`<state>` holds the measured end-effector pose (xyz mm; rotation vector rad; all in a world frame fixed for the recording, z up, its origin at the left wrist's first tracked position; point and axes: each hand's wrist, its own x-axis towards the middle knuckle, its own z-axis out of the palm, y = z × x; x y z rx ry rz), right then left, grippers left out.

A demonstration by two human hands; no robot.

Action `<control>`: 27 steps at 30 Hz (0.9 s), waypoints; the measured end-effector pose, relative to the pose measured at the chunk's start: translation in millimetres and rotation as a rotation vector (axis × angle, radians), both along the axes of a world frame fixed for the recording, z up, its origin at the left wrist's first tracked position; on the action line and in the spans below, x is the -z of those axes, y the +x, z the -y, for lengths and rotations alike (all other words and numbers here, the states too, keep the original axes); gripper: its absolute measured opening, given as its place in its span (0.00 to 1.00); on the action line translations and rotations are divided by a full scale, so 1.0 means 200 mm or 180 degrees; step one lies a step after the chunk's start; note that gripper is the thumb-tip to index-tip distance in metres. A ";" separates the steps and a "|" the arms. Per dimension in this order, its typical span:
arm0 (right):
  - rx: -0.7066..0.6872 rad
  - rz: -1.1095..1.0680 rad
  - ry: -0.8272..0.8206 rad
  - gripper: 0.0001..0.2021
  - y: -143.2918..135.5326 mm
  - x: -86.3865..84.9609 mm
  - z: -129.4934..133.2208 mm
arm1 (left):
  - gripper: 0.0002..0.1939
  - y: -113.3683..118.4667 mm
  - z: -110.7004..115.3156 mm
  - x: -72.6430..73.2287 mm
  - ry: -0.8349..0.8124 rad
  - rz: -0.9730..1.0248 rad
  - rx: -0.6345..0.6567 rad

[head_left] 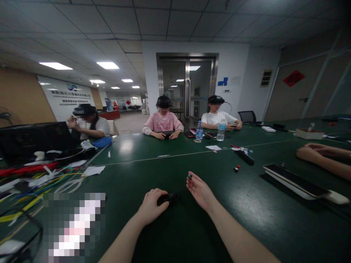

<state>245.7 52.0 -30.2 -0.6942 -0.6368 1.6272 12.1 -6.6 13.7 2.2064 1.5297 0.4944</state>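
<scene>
My left hand [153, 205] is closed around the near end of a dark, elongated object that looks like a remote control [171, 198], low over the green table. Its far end sticks out to the right, past my thumb. To the right of it, my right hand [201, 191] is raised with the palm turned left. Between its thumb and fingertips is a small dark piece with a light edge [189, 176], too small to name. The two hands are apart.
Cables [68, 184] and a monitor [35, 140] crowd the left side. Ahead stand two water bottles [199, 130]. A phone [296, 179] lies on a white box at right, near another person's arms [318, 155]. Several people sit around the green table [131, 177].
</scene>
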 end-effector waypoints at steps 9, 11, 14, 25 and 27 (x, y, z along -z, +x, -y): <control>-0.0031 -0.0002 -0.0042 0.15 0.00 -0.01 0.01 | 0.19 0.00 0.00 0.01 -0.0009 0.0054 -0.0007; -0.0036 0.0014 -0.0017 0.16 0.00 0.00 0.01 | 0.20 0.00 0.00 0.01 -0.0043 0.0069 -0.0009; -0.0032 0.0040 0.0005 0.16 0.00 0.00 0.00 | 0.20 -0.01 0.00 0.01 -0.0072 0.0072 -0.0014; -0.0019 0.0006 -0.0036 0.16 -0.01 -0.03 0.02 | 0.20 0.01 0.00 -0.02 -0.0015 -0.0037 -0.0007; -0.0029 0.0022 -0.0039 0.16 -0.01 -0.02 0.02 | 0.20 0.01 0.01 -0.02 -0.0014 -0.0005 -0.0020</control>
